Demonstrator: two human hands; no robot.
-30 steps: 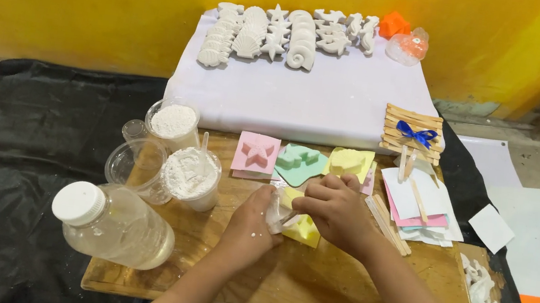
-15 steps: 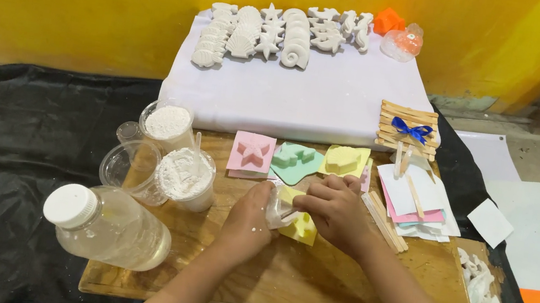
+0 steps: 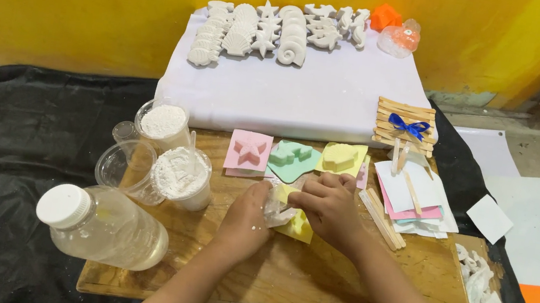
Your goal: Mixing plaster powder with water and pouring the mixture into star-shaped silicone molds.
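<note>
Yellow wall behind, wooden board (image 3: pixel 308 281) below: near its middle, my left hand (image 3: pixel 248 219) and right hand (image 3: pixel 329 204) both grip a yellow mould (image 3: pixel 296 226) with white casting.

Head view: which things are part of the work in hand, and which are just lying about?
In hand:
left hand and right hand, both on the yellow mould
a clear, plastic-looking piece held between them

Lying about:
pink mould
green mould
powder cups
bottle
white casts
wooden sticks
paper stack
rag
</note>
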